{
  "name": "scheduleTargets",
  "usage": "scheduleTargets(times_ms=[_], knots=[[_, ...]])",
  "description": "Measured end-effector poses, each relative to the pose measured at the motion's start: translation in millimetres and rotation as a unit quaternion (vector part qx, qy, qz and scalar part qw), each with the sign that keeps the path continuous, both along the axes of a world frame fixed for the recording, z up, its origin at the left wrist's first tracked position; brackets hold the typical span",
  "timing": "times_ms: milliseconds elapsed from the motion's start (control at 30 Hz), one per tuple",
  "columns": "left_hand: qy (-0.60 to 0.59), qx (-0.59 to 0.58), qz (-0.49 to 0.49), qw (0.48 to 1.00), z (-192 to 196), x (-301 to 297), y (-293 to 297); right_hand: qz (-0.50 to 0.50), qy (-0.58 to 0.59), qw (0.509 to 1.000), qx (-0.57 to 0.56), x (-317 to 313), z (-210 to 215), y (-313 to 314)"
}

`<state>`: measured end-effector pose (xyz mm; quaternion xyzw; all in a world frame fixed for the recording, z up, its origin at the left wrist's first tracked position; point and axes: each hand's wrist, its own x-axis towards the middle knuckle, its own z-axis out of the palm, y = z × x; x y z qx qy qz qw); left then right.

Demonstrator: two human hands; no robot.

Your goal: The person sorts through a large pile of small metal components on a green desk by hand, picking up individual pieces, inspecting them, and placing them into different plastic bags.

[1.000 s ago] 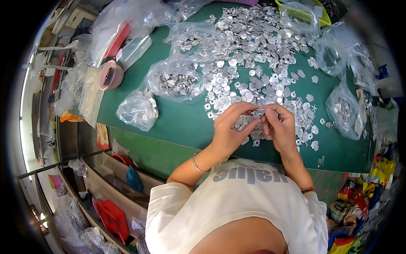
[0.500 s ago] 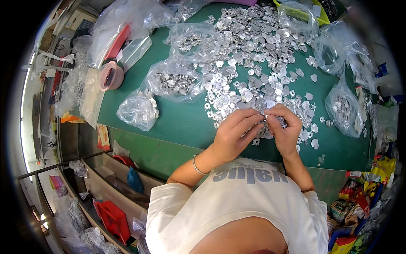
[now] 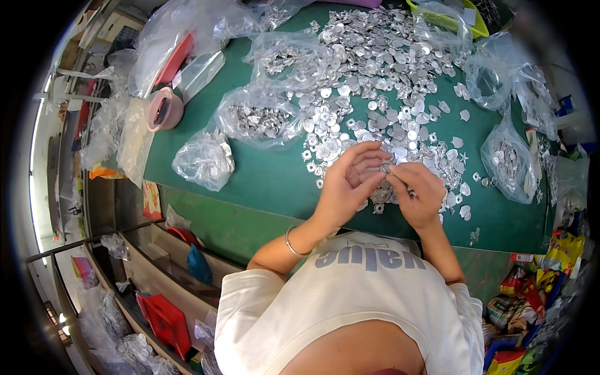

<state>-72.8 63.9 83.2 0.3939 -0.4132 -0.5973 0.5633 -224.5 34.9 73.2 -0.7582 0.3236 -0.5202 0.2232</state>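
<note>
Both hands meet over the near edge of a pile of small flat silver metal pieces on the green table. At the fingertips is a small silver metal piece, its exact shape too small to make out. My right hand pinches it between thumb and fingers. My left hand is turned partly palm up, fingers curled and a little apart, with thumb and fingertips closed about the same piece. Loose round and badge-shaped pieces lie under and around both hands.
Clear plastic bags of metal pieces lie left of the pile, another bag at right. A pink cup stands at the left edge. A yellow-green basket is at the far right. Open drawers sit lower left.
My left hand has rolled palm upward and its fingers have loosened and spread slightly. My right hand's fingers have shifted a little left, with the small piece still at the fingertips.
</note>
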Motion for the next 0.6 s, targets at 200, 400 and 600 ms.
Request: scheduleTargets(times_ms=[200,400,600], knots=[[0.267,0.193,-0.064,0.942,-21.8,2.0,-5.8,0.010,0.102,0.992,-0.071,-2.9,-8.5,-13.8],[0.373,0.180,-0.081,0.907,-23.9,-4.1,-13.2,-0.017,0.109,0.991,-0.069,-6.1,-11.8,-13.2],[0.430,0.153,-0.078,0.887,-21.7,-7.6,-10.9,0.010,0.131,0.991,-0.013,-5.0,-8.5,-15.2]])
